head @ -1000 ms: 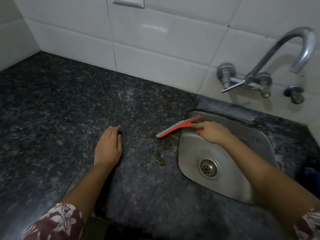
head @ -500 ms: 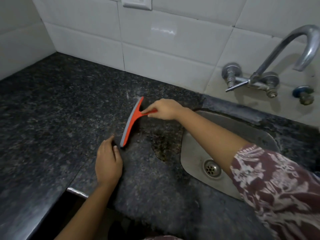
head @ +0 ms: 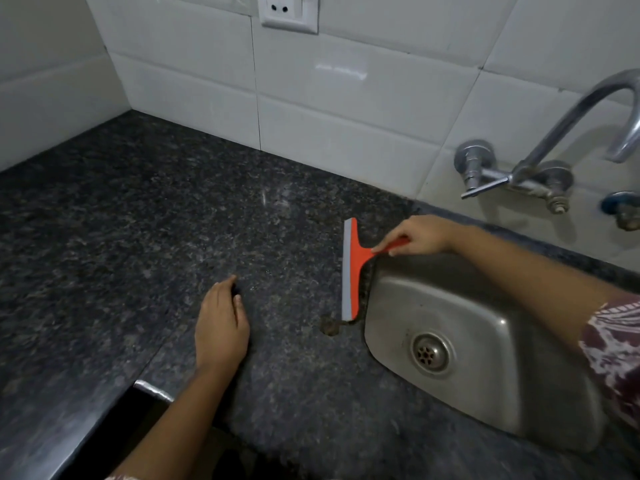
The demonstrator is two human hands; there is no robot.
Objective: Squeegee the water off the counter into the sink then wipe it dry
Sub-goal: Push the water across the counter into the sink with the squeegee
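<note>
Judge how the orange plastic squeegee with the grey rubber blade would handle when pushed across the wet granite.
The orange plastic squeegee is probably light: the right hand pinches its handle with fingertips only. Its thin grey blade edge likely flexes while the body stays stiff. The flat shape shouldn't roll.

The place was a home kitchen, and a modest one. A dark speckled granite counter [head: 138, 237] ran into a corner, and a small stainless steel sink [head: 485, 358] with a round drain strainer [head: 431, 353] was set into it. The walls behind were covered with large white tiles [head: 346, 116], as is common around a washing area. A chrome tap [head: 571, 133] with a curved spout came out of the wall above the sink, with a lever handle [head: 485, 188] beside it. A white electrical socket [head: 289, 12] was fixed in the tiles above the counter, a usual place for kitchen appliances.
</note>
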